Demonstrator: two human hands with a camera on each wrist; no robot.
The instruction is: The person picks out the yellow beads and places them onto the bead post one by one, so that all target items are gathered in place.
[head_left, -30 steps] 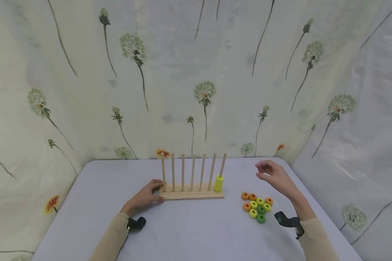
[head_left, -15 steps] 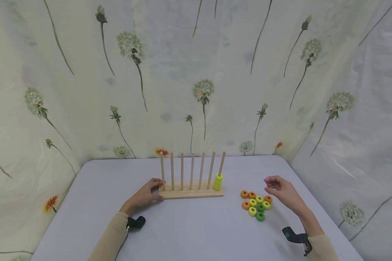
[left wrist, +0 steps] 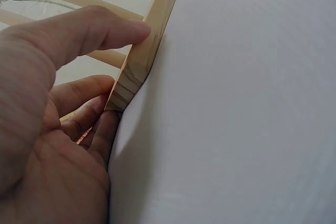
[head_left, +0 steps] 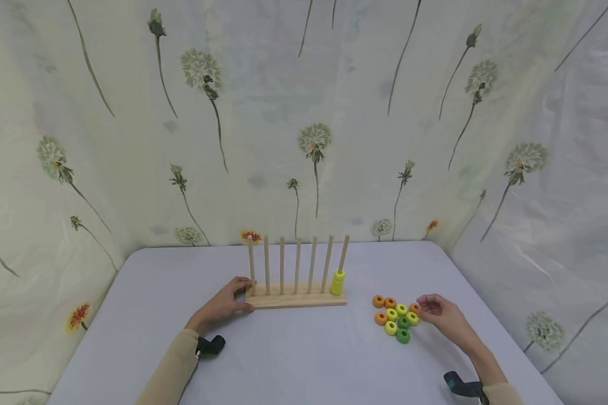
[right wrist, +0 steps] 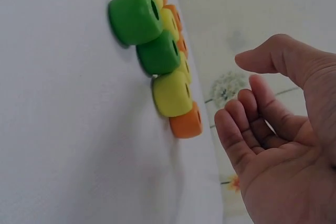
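A wooden peg stand (head_left: pixel 296 304) with a row of several upright pegs rests on the table. My left hand (head_left: pixel 222 306) grips its left end; in the left wrist view the thumb lies along the front face of the base (left wrist: pixel 139 59) and fingers curl at the end and behind. Stacked yellow beads (head_left: pixel 338 282) sit low on the rightmost peg. My right hand (head_left: pixel 451 322) hovers at the right side of a group of loose beads, fingertips close to an orange bead (head_left: pixel 414 307). In the right wrist view its fingers are loosely bent, thumb apart, with nothing between them.
The loose beads lie bunched right of the stand: orange ones (head_left: pixel 378 301), yellow ones (head_left: pixel 390 328) and green ones (head_left: pixel 402 336). A white-covered table (head_left: pixel 294 360) bears everything. Behind it hangs a curtain (head_left: pixel 263 140) printed with dandelions.
My right hand has come down and slightly right, from above the beads to beside the orange bead at their right. The left hand stays on the stand.
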